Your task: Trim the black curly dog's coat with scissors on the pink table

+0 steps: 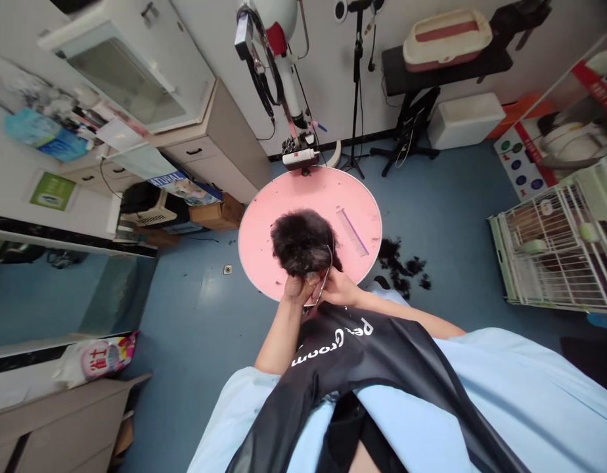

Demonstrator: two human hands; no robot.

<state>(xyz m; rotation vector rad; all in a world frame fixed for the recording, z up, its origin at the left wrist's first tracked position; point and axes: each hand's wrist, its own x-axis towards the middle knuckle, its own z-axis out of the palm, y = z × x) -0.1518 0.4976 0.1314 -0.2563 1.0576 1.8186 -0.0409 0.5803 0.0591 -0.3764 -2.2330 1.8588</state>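
A small black furry dog (303, 242) is on a round pink grooming table (264, 210), close to the edge nearest my body. My left hand (298, 287) is closed on the dog's near side; which part it grips is hidden by the fur and fingers. Beside it, my right hand (339, 286) is closed around a thin pair of metal scissors (324, 282), which lie along the dog's right side. A metal comb (353, 232) with a purple spine lies on the table to the right of the dog.
A jointed arm (290, 85) carrying a white bottle (299, 157) stands at the table's far edge. Cut black hair (404, 266) lies on the floor at right, near a wire cage (554, 243). Cabinets (219, 138) and a cardboard box (219, 211) stand at left.
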